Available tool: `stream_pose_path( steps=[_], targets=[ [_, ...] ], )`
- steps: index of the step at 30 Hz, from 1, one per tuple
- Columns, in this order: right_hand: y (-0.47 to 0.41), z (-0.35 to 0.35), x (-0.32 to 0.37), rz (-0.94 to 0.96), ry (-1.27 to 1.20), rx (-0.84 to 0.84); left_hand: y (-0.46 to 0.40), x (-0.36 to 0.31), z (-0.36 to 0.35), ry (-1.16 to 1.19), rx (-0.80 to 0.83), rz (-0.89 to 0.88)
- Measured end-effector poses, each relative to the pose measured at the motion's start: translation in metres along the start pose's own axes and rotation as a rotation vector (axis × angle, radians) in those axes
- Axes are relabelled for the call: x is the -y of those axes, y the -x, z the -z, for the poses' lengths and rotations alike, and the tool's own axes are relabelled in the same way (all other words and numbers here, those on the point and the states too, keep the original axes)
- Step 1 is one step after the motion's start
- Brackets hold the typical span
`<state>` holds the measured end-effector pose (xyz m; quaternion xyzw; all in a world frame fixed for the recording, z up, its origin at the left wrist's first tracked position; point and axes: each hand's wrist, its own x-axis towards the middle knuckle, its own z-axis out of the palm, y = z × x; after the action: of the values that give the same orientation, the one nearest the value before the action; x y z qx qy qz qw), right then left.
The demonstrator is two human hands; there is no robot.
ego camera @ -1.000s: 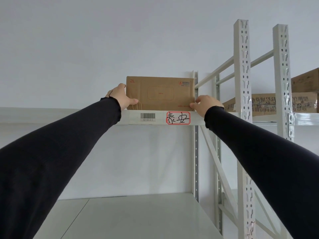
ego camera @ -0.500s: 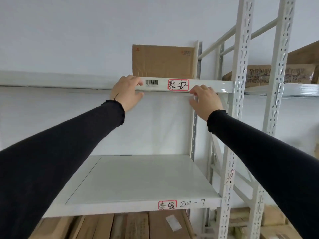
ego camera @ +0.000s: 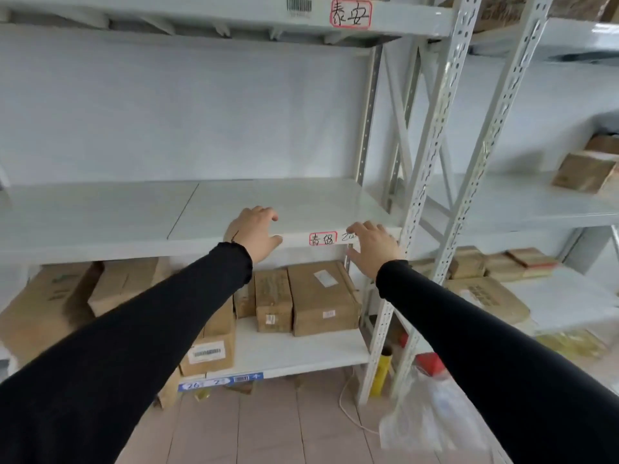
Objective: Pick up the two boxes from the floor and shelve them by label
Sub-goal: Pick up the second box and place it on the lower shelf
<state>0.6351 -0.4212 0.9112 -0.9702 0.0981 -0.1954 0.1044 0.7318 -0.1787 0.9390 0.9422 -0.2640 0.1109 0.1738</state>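
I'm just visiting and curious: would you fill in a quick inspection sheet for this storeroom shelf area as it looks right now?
Surface: middle shelf is bare on top; red-framed label on its front edge.
Job's things: no box in either hand; top shelf label visible, what sits above it is out of frame.
Clutter: cardboard boxes on the lower shelf; clear plastic bag and yellow tube on the floor.
Grips: left hand and right hand open, empty, by the middle shelf's front edge.
Cables: thin white cord on the floor.
Surroundings: white wall, neighbouring rack with more boxes.
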Motion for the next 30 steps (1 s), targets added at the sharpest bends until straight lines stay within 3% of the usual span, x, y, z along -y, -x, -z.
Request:
stream_pose_path(
  steps=[7,18,30],
  targets=[
    [0.15,-0.081,-0.038,-0.128,0.02,0.336,0.13,-0.008,-0.093,0.004,0.206,0.099],
    [0.409,-0.13,-0.117,-0.174,0.014,0.759,0.373,-0.092,-0.236,-0.069,0.728,0.268],
    [0.653,-0.154,-0.154,-0.271,0.01,0.922,0.585,-0.165,-0.313,-0.118,0.919,0.155]
  ],
)
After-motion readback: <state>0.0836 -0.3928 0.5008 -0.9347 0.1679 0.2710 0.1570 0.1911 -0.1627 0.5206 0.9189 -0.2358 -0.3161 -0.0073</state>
